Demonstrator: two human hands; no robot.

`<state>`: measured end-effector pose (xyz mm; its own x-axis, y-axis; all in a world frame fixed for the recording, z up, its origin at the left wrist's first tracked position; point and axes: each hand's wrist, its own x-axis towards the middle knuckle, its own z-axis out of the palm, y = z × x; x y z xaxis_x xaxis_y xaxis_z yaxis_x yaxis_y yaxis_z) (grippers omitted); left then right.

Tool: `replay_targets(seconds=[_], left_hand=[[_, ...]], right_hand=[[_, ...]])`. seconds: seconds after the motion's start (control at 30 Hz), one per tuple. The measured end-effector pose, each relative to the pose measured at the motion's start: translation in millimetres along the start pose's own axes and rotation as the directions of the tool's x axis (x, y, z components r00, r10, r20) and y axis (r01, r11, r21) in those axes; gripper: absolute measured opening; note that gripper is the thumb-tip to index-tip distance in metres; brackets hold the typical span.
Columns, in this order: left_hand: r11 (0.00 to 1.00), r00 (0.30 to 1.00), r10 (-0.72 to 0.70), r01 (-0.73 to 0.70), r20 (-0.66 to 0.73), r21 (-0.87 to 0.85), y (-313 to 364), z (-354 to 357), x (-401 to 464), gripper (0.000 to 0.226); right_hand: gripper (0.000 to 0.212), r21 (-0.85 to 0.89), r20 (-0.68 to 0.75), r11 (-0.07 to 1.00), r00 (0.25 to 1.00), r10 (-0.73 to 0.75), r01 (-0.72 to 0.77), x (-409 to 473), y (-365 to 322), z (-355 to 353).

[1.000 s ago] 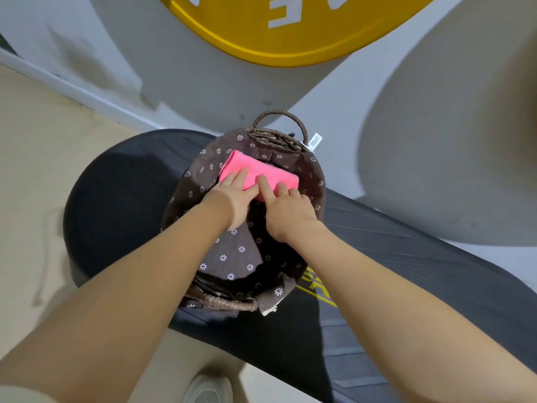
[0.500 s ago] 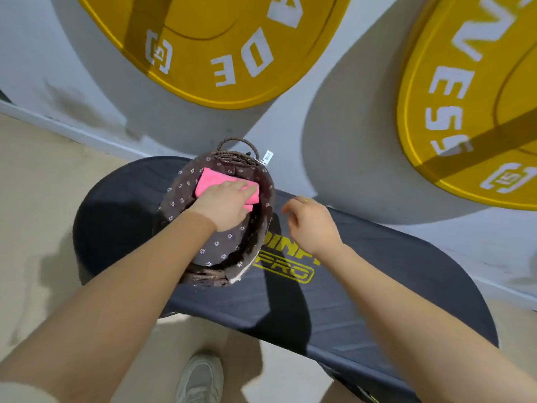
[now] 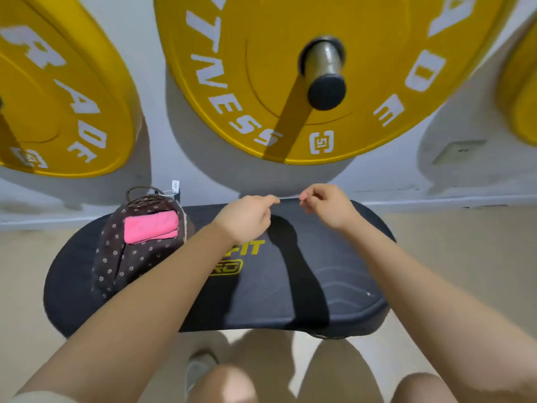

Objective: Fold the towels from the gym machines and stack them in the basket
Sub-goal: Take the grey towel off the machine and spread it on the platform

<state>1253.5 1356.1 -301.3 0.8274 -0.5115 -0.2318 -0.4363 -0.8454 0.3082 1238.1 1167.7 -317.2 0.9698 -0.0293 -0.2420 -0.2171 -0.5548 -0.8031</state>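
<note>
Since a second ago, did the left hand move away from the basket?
Yes. The left hand came off the pink towel in the basket and moved right, to the black board's far edge.

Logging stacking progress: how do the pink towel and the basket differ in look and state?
The pink towel is plain and folded flat; the basket is brown with white flowers. The towel lies inside it; the basket stands on the black platform. Both show fabric.

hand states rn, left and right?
Left hand: fingertips pinched together; whether it holds anything cannot be told.
Right hand: fingertips pinched too; contents cannot be told.
</note>
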Motion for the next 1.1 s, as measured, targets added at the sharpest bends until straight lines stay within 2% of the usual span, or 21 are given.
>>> replay_targets(seconds=[0.13, 0.27, 0.4, 0.57, 0.7, 0.83, 0.97, 1.1], left_hand=[[0.987, 0.984, 0.158, -0.16, 0.081, 0.016, 109.9, -58.7, 28.5, 0.041], [0.956, 0.939, 0.293, -0.291, 0.178, -0.037, 223.8, -106.1, 39.7, 0.04], [0.918, 0.862, 0.392, -0.39, 0.321, -0.076, 348.1, -138.1, 39.0, 0.038], [0.875, 0.782, 0.45, -0.484, 0.431, -0.034, 502.2, -152.1, 21.0, 0.036], [0.821, 0.747, 0.524, -0.571, 0.409, -0.009, 630.7, -158.6, 7.4, 0.037], [0.704, 0.632, 0.656, -0.71, 0.413, -0.032, 741.0, -145.1, 7.7, 0.037], [0.587, 0.507, 0.736, -0.808, 0.448, -0.051, 829.4, -125.0, 7.3, 0.038], [0.506, 0.402, 0.799, -0.851, 0.447, -0.139, 902.8, -94.6, 5.5, 0.038]], right_hand=[[0.025, 0.076, -0.073, 0.99, 0.99, 0.121, -0.115, -59.2, -1.3, -114.9], [0.018, 0.052, -0.1, 0.966, 0.961, 0.259, -0.255, -135.1, 0.1, -214.2], [0.022, 0.111, -0.234, 0.915, 0.885, 0.403, -0.387, -222.3, 8.7, -313.3], [0.025, 0.045, -0.287, 0.885, 0.843, 0.456, -0.463, -337.1, 31.0, -426.1], [0.028, 0.002, -0.389, 0.876, 0.807, 0.445, -0.482, -428.8, 47.1, -517.7], [0.03, -0.049, -0.49, 0.827, 0.735, 0.469, -0.56, -509.6, 76.4, -582.7], [0.029, 0.068, -0.557, 0.762, 0.609, 0.565, -0.644, -571.3, 105.3, -610.4], [0.029, 0.172, -0.573, 0.7, 0.507, 0.644, -0.693, -611.2, 134.7, -632.3]])
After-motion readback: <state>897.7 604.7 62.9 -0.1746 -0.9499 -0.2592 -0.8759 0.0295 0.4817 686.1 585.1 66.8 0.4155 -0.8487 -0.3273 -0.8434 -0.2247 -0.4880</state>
